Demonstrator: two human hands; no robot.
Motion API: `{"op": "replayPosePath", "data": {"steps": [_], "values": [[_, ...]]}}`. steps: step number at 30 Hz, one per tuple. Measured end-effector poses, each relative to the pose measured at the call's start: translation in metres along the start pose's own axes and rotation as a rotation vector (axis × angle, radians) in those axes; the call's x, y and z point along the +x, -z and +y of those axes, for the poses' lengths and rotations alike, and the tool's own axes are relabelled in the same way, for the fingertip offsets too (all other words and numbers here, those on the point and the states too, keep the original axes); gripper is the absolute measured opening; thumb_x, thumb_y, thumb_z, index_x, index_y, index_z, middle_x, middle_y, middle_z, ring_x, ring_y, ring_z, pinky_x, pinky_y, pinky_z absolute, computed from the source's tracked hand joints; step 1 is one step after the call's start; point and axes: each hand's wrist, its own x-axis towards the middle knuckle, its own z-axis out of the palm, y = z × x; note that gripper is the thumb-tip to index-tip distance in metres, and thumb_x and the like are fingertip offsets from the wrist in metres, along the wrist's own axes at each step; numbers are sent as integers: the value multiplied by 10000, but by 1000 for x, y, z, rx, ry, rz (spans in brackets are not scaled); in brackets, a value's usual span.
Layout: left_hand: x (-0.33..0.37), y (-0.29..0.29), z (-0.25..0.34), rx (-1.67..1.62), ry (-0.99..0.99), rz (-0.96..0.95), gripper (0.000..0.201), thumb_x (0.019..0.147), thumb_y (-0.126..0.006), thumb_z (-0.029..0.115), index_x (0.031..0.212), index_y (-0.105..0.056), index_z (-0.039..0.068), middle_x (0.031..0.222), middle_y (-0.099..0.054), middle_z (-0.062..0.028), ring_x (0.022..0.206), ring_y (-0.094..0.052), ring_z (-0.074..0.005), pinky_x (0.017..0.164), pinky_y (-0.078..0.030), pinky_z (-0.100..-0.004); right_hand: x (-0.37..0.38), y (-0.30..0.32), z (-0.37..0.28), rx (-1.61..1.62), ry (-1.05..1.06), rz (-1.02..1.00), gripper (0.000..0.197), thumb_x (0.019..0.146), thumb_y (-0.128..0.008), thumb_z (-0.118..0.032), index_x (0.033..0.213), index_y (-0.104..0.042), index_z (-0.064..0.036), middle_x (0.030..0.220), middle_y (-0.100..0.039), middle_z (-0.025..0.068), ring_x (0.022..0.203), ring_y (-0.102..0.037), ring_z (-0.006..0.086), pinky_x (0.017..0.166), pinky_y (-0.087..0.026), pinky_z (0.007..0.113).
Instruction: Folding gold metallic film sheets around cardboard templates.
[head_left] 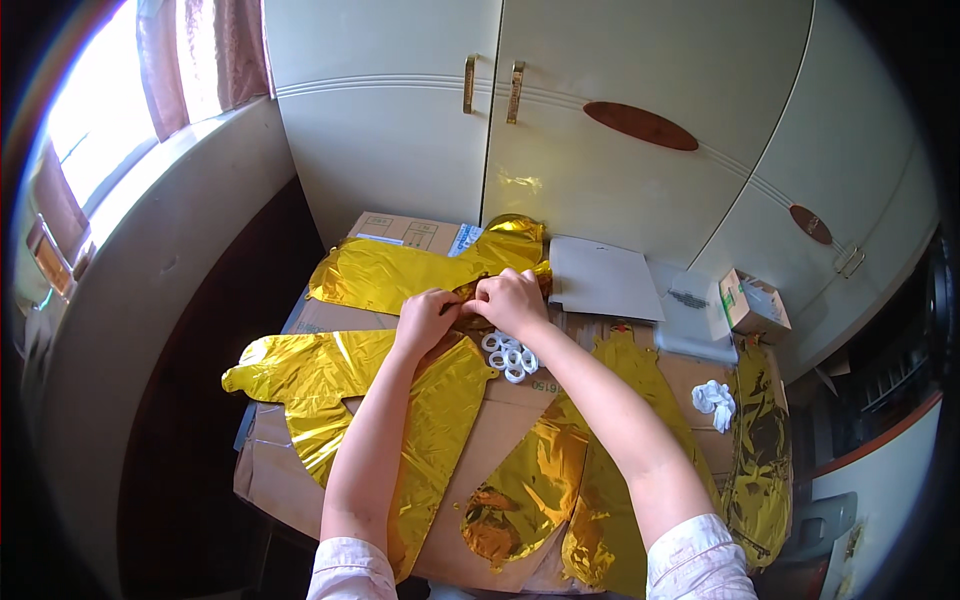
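Note:
My left hand [428, 318] and my right hand [508, 300] meet near the far middle of the cardboard, fingers closed in pinches at the near edge of a flat gold foil balloon [385, 272]. Darker, crumpled foil shows between and behind the fingertips; the exact pinched spot is hidden. Just below my right hand lies a small pile of white rings [513, 362]. Under my left forearm rests a second flat gold foil balloon [320, 375]. More gold foil [640, 410] spreads beneath and beside my right forearm.
Flattened cardboard [275, 465] covers the table. Toward the right are a crumpled white wad [713, 402], another gold foil piece [757, 480] and a small open box [755, 303]. A grey-white flat sheet [605, 278] lies at the back, before pale cabinet doors [640, 60].

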Motion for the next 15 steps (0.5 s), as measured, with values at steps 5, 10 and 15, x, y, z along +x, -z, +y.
{"op": "replayPosePath", "data": {"steps": [5,10,15], "values": [[-1,-2,-4,-59,123,75,186,816,-668,197,949,-693,69,849,-693,-146,785,-671,-317,714,-527,-389,-7,4,-15,-80,394,384,171,802,-673,-307,739,-642,-151,749,-605,-3,857,-555,188,821,-402,348],[2,-4,-2,-96,141,76,185,835,-666,216,937,-675,62,838,-693,-149,784,-669,-329,707,-526,-389,-20,-26,-3,-205,369,7,250,893,-539,-339,918,-662,-123,944,-646,60,908,-601,232,893,-420,367],[4,1,1,-69,243,38,179,850,-663,184,943,-656,32,824,-688,-156,763,-674,-292,692,-520,-358,-11,-33,8,194,1,-244,402,951,-438,-432,1137,-611,-121,1128,-629,144,1098,-581,326,989,-416,443]]}}
